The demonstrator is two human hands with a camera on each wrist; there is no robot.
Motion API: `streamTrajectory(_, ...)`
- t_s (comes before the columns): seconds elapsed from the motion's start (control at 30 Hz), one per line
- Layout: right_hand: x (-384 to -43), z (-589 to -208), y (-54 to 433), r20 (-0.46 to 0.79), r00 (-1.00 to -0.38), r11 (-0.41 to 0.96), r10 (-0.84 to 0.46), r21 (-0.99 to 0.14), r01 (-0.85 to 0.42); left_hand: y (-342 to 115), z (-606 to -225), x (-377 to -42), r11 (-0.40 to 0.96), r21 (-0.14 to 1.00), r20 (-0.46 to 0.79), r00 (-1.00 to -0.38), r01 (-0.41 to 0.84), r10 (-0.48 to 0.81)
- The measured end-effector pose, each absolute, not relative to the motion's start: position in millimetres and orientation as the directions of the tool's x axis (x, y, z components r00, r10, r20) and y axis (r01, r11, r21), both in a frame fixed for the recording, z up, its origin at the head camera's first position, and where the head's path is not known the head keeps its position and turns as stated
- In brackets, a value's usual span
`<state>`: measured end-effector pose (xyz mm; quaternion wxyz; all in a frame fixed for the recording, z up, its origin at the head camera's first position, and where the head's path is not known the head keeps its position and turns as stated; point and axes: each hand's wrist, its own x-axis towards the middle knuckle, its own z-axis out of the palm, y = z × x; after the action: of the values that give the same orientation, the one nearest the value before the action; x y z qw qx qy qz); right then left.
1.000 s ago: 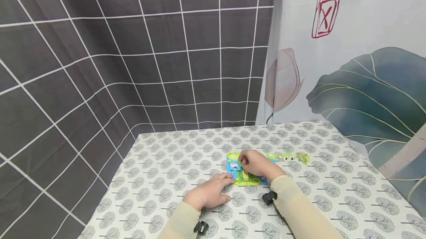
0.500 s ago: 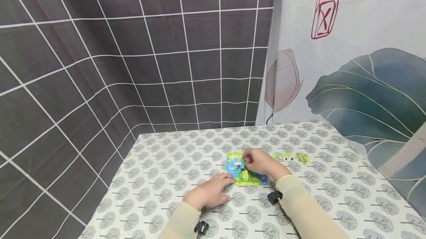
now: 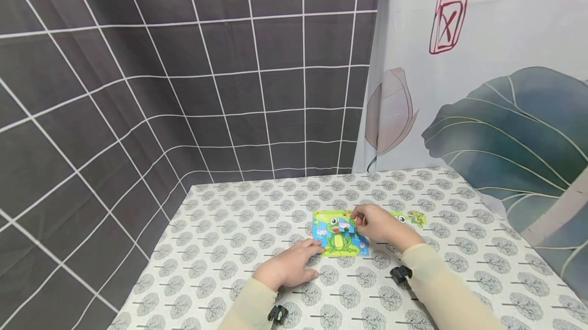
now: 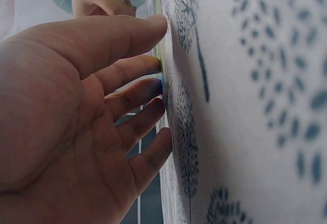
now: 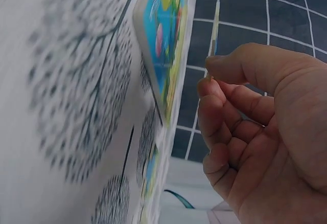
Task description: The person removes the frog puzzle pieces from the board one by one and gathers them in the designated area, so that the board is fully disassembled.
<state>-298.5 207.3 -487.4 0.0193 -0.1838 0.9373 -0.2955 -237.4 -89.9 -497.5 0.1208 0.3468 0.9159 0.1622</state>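
Note:
A frog jigsaw puzzle (image 3: 340, 244) in a flat tray lies on the table, its frog green on blue. Above its upper right part, my right hand (image 3: 374, 224) pinches a thin puzzle piece (image 3: 345, 226) between thumb and fingertips. Seen edge-on in the right wrist view, that puzzle piece (image 5: 215, 29) is held off the tray. My left hand (image 3: 291, 263) lies at the puzzle's lower left corner, fingers extended and fingertips touching its edge. The part of the puzzle under the right hand is hidden.
Right of the puzzle lie a loose piece with eyes (image 3: 401, 219), partly behind the right hand, and another colourful piece (image 3: 417, 218). A tree-patterned cloth (image 3: 229, 248) covers the table. A dark gridded curtain (image 3: 257, 90) and a floral curtain (image 3: 404, 24) hang behind.
My right hand has moved right across the puzzle with the pinched piece, uncovering the frog's face and now covering part of the loose eye piece. The left hand has stayed in place.

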Motion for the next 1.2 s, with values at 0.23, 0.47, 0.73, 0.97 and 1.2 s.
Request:
streamTrajectory(0.23,-293,-487,225,0.094,-0.935,0.761,-0.343,-0.555,-0.335,-89,-497,-237,0.708,0.382,-0.115,-0.729,0.594,0.674)
streamTrajectory(0.47,-292,-493,239,0.071,-0.939,0.768,-0.336,-0.557,-0.317,-89,-496,-237,0.705,0.382,-0.108,-0.729,0.597,0.676)
streamTrajectory(0.73,-291,-500,255,0.028,-0.944,0.764,-0.329,-0.579,-0.284,-90,-495,-236,0.709,0.385,-0.117,-0.731,0.591,0.673)
streamTrajectory(0.97,-286,-496,267,-0.002,-0.944,0.752,-0.331,-0.605,-0.262,-89,-496,-236,0.709,0.389,-0.122,-0.730,0.588,0.673)
streamTrajectory(1.2,-287,-496,276,-0.031,-0.946,0.735,-0.324,-0.638,-0.231,-90,-496,-237,0.709,0.397,-0.125,-0.731,0.582,0.670)
